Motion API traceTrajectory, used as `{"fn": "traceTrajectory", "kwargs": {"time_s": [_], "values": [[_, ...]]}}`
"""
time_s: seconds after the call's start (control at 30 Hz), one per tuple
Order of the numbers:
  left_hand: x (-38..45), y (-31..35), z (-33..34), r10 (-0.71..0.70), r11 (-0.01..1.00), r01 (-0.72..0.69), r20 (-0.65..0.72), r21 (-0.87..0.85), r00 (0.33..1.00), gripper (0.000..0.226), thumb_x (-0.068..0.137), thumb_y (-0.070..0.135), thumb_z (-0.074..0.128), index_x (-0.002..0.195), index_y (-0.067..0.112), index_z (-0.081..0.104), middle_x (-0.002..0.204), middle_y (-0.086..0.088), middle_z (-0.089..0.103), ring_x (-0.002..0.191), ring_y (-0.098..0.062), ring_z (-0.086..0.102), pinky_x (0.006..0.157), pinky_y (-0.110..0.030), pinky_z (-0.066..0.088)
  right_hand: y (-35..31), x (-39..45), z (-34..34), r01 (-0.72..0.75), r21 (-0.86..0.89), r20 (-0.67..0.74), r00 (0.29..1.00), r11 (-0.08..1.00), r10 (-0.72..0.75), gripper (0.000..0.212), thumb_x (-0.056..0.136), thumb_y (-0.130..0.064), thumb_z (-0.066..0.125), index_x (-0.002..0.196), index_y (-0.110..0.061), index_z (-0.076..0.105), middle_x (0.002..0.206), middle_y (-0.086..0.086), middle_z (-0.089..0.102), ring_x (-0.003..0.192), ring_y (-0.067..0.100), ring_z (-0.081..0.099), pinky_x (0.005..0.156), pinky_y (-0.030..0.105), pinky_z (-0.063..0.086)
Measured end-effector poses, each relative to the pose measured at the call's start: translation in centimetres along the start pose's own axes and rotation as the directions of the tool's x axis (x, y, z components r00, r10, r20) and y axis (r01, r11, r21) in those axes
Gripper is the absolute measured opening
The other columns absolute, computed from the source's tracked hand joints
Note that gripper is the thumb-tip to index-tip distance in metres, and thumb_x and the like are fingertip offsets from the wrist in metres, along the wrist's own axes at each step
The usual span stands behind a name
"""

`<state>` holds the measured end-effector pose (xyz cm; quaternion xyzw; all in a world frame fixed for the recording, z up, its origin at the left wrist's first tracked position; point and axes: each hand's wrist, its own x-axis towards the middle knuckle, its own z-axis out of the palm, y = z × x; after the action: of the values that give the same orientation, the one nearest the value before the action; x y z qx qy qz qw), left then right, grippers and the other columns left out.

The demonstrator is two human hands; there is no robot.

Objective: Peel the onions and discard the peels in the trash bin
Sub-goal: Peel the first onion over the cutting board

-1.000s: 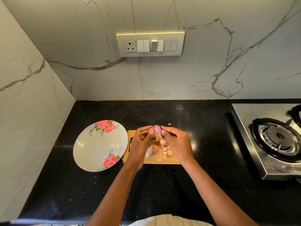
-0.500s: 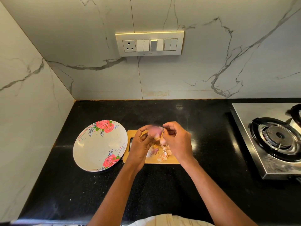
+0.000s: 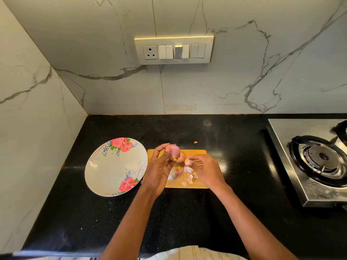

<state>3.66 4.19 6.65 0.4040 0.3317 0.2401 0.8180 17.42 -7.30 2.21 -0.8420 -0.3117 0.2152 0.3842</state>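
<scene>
Head view: left hand (image 3: 159,169) fingers grip onion (image 3: 173,152); right hand (image 3: 207,170) fingers' grip unclear.

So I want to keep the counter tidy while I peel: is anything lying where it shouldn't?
One stray bit of peel lies on the black counter just beyond the far edge of the cutting board, apart from the peel pile on the board. Nothing else stands out.

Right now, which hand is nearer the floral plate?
Left. The left hand holds an onion just beside the plate, at its right rim. The right hand is farther right, over the cutting board.
</scene>
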Motion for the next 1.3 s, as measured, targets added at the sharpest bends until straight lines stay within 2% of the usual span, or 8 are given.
{"fn": "traceTrajectory", "kwargs": {"time_s": [0.1, 0.17, 0.23, 0.37, 0.63, 0.83, 1.0, 1.3], "values": [[0.3, -0.4, 0.4, 0.018, 0.998, -0.016, -0.035, 0.064, 0.999, 0.021, 0.1, 0.022, 0.059, 0.12, 0.019, 0.062, 0.114, -0.004, 0.074, 0.099, -0.017, 0.074, 0.078, -0.025, 0.059, -1.8, -0.3, -0.5, 0.019, 0.203, -0.034, 0.999, 0.979, -0.012, 0.018, 0.098, -0.028, 0.066, 0.114, -0.022, 0.073, 0.103, -0.015, 0.069, 0.09, 0.0, 0.066, 0.076, 0.012, 0.054], [0.3, -0.4, 0.4, 0.047, 0.993, -0.043, -0.042, 0.106, 0.998, 0.022, 0.099, 0.024, 0.061, 0.121, 0.02, 0.062, 0.112, 0.0, 0.075, 0.102, -0.016, 0.073, 0.08, -0.025, 0.058, -3.6, -0.6, -0.6, 0.032, 0.407, -0.002, 0.999, 0.913, -0.034, 0.023, 0.097, -0.029, 0.067, 0.118, -0.018, 0.071, 0.105, -0.01, 0.073, 0.095, 0.005, 0.071, 0.084, 0.024, 0.06], [0.3, -0.4, 0.4, 0.068, 0.991, -0.063, -0.045, 0.114, 0.997, 0.025, 0.099, 0.024, 0.062, 0.124, 0.019, 0.062, 0.114, 0.001, 0.075, 0.104, -0.015, 0.073, 0.082, -0.026, 0.058, -4.9, -0.9, -0.4, 0.045, 0.493, 0.013, 0.998, 0.869, -0.059, 0.028, 0.096, -0.03, 0.07, 0.12, -0.016, 0.07, 0.108, -0.006, 0.074, 0.099, 0.005, 0.071, 0.085, 0.026, 0.06], [0.5, -0.7, 0.6, 0.078, 0.993, -0.073, -0.052, 0.088, 0.996, 0.029, 0.096, 0.019, 0.066, 0.124, 0.019, 0.061, 0.116, -0.001, 0.075, 0.111, -0.019, 0.071, 0.088, -0.028, 0.058, -4.9, -1.3, -0.3, 0.095, 0.454, -0.068, 0.995, 0.886, -0.072, 0.03, 0.092, -0.03, 0.074, 0.12, -0.02, 0.071, 0.111, -0.013, 0.073, 0.101, -0.004, 0.067, 0.083, 0.013, 0.054], [0.6, -1.1, 0.6, 0.102, 0.993, -0.097, -0.078, 0.075, 0.992, 0.047, 0.084, 0.029, 0.073, 0.127, 0.019, 0.059, 0.125, -0.005, 0.07, 0.116, -0.022, 0.069, 0.09, -0.032, 0.059, -4.7, -1.5, -0.2, 0.123, 0.45, -0.123, 0.989, 0.885, -0.075, 0.023, 0.092, -0.022, 0.075, 0.114, -0.021, 0.075, 0.106, -0.012, 0.074, 0.1, 0.0, 0.069, 0.084, 0.018, 0.057], [0.6, -1.1, 0.6, 0.094, 0.994, -0.09, -0.069, 0.061, 0.993, 0.047, 0.083, 0.029, 0.073, 0.127, 0.018, 0.059, 0.128, -0.008, 0.069, 0.115, -0.023, 0.07, 0.087, -0.03, 0.059, -4.3, -1.3, -0.1, 0.145, 0.397, -0.183, 0.98, 0.906, -0.076, 0.012, 0.091, -0.021, 0.075, 0.103, -0.018, 0.079, 0.092, -0.01, 0.076, 0.09, 0.008, 0.072, 0.081, 0.031, 0.061], [0.5, -1.1, 0.6, 0.118, 0.99, -0.112, -0.071, 0.082, 0.99, 0.047, 0.082, 0.029, 0.073, 0.126, 0.018, 0.06, 0.128, -0.006, 0.068, 0.116, -0.022, 0.069, 0.089, -0.031, 0.059, -4.4, -1.5, -0.3, 0.17, 0.405, -0.182, 0.978, 0.899, -0.103, 0.014, 0.09, -0.02, 0.076, 0.103, -0.016, 0.078, 0.091, -0.009, 0.076, 0.088, 0.005, 0.072, 0.077, 0.021, 0.058], [0.6, -1.3, 0.9, 0.128, 0.987, -0.119, -0.082, 0.105, 0.988, 0.052, 0.078, 0.031, 0.075, 0.125, 0.018, 0.06, 0.129, -0.006, 0.068, 0.116, -0.02, 0.069, 0.093, -0.034, 0.058, -4.4, -1.6, -0.2, 0.18, 0.353, -0.235, 0.967, 0.918, -0.099, 0.01, 0.09, -0.019, 0.076, 0.1, -0.016, 0.078, 0.088, -0.011, 0.075, 0.084, 0.002, 0.071, 0.076, 0.02, 0.059]]}}
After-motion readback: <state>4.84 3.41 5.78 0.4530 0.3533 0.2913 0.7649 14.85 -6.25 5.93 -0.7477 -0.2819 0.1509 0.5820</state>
